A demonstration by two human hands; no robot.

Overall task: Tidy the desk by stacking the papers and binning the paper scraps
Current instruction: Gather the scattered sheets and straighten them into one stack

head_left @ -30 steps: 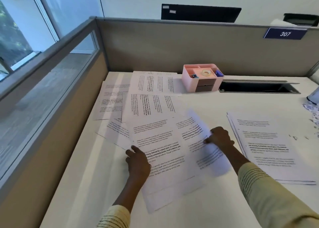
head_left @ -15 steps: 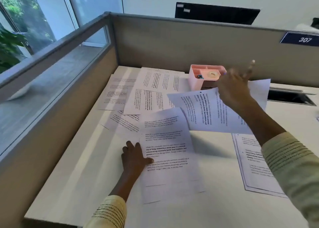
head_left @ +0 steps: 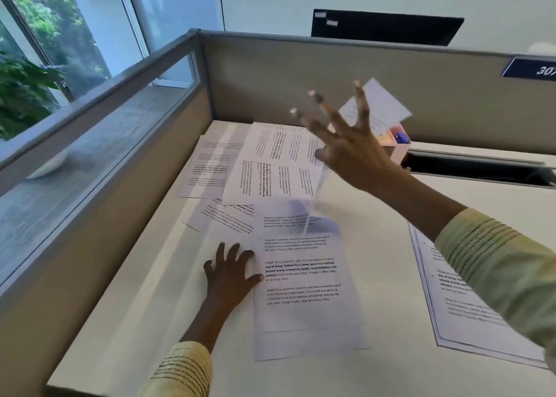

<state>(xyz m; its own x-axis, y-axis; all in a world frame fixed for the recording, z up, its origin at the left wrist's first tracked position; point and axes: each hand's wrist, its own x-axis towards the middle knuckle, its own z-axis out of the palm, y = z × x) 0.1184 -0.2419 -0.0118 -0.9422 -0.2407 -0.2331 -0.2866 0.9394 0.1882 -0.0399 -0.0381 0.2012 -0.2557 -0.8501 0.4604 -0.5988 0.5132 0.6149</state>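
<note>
Head view, down onto a white desk [head_left: 376, 276] in a cubicle. Left hand [head_left: 230, 271] flat, fingers straight and spread, pressing the left edge of the nearest printed sheet [head_left: 307, 291], which lies lengthwise toward the near edge. Right hand [head_left: 346, 144] raised above the desk, fingers splayed wide, blurred; a sheet in the air [head_left: 376, 110] just behind the fingers, tilted, above the pink organiser [head_left: 398, 144]. Cannot tell whether thumb or palm touches that sheet. More loose papers [head_left: 270, 168] overlapping in the far left corner against the grey partition [head_left: 301, 74]. Neat stack of papers [head_left: 457, 312] at right, partly under the right sleeve [head_left: 496, 261]. Dark cable slot [head_left: 481, 168] beside the organiser. Blue number plate [head_left: 532, 68] on the partition, window [head_left: 60, 35] at left.
</note>
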